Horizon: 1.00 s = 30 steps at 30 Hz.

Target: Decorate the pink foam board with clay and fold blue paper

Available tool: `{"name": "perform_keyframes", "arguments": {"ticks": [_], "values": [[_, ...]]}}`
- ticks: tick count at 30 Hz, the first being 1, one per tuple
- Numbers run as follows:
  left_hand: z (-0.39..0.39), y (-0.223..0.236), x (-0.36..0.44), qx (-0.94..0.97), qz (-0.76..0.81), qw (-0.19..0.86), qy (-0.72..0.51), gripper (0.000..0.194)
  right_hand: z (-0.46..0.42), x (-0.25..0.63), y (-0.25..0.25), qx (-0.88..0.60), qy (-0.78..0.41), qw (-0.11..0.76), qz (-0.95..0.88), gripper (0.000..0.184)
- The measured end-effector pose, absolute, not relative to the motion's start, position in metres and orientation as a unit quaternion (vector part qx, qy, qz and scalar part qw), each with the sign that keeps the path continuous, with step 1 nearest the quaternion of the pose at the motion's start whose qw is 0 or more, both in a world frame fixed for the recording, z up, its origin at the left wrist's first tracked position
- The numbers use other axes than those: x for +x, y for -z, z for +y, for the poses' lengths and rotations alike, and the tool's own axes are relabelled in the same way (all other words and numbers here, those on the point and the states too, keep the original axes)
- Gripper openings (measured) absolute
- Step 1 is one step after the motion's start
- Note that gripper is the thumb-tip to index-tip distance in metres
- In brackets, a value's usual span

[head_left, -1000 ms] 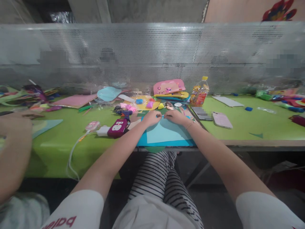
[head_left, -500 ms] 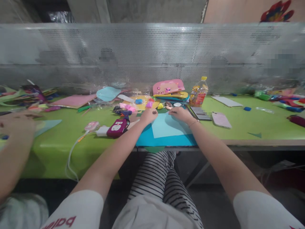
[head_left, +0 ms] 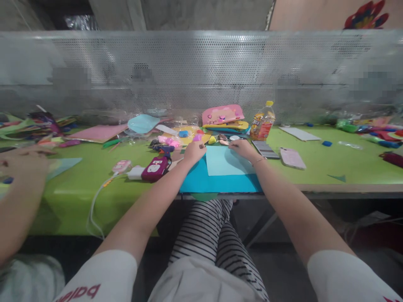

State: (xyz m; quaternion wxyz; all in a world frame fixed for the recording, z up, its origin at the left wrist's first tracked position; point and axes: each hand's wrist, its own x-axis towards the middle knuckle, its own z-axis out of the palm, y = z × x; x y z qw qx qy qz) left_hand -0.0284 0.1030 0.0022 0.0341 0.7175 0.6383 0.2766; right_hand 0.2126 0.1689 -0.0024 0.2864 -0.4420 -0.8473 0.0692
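Note:
A light blue sheet (head_left: 225, 165) lies over a larger, darker blue sheet (head_left: 220, 184) at the table's front edge. At the light sheet's upper left corner, my left hand (head_left: 195, 153) has its fingers curled in a pinch. My right hand (head_left: 243, 149), also closed, pinches along the upper edge toward the right. Both sets of fingertips are partly hidden. Small yellow (head_left: 212, 139) and purple (head_left: 197, 137) lumps sit just beyond my hands.
A glue gun (head_left: 165, 149) and a maroon case (head_left: 155, 168) with a white plug lie left. A bottle (head_left: 263, 121), a calculator-like device (head_left: 265, 149) and a phone (head_left: 292, 158) are on the right. Another person's hand (head_left: 25, 167) works at far left.
The light blue sheet has turned straighter and shifted slightly right and away from me, uncovering more of the darker sheet. My right hand moved slightly right; my left hand shifted a little left.

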Motion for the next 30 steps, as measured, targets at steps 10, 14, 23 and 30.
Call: {"name": "perform_keyframes", "arguments": {"ticks": [10,14,23,30], "values": [[0.109,0.002,-0.026,0.744,0.586,-0.014,-0.321,0.024,0.156,0.206,0.005,-0.424,-0.047,0.281,-0.86,0.022],[0.108,0.008,-0.022,0.805,0.523,-0.022,-0.28,0.023,0.147,0.183,0.009,-0.359,-0.033,0.244,-0.9,0.017],[0.112,0.017,-0.02,0.853,0.483,-0.011,-0.198,0.023,0.139,0.163,0.012,-0.273,0.005,0.228,-0.935,0.017],[0.11,0.016,-0.017,0.851,0.491,-0.012,-0.188,0.024,0.138,0.162,0.012,-0.279,-0.001,0.233,-0.932,0.015]]}}
